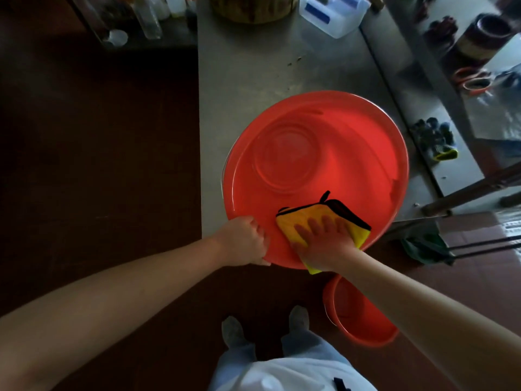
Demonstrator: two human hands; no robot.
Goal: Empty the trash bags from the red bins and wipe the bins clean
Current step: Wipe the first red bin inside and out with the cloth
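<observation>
One large round red plastic bin (352, 153) sits on the grey metal table (253, 66), bagless, mid-wipe. The left hand (245, 239) grips its near rim; the right hand (324, 238), fingers flat, presses a yellow black-edged cloth (290, 221) on the near inner wall. Next, probably, sweeping farther round. Another red bin (363, 325) waits on the floor, near right.

The large bin (324, 153) sits at the near edge of a table (253, 66). Against its near wall lies a cloth (287, 224) under the flat right hand (324, 241). The left hand (245, 241) grips its near rim, left of the cloth. A smaller bin (363, 314) stands on the floor before it, a jug (332, 12) behind it, gloves (435, 139) to its right.
</observation>
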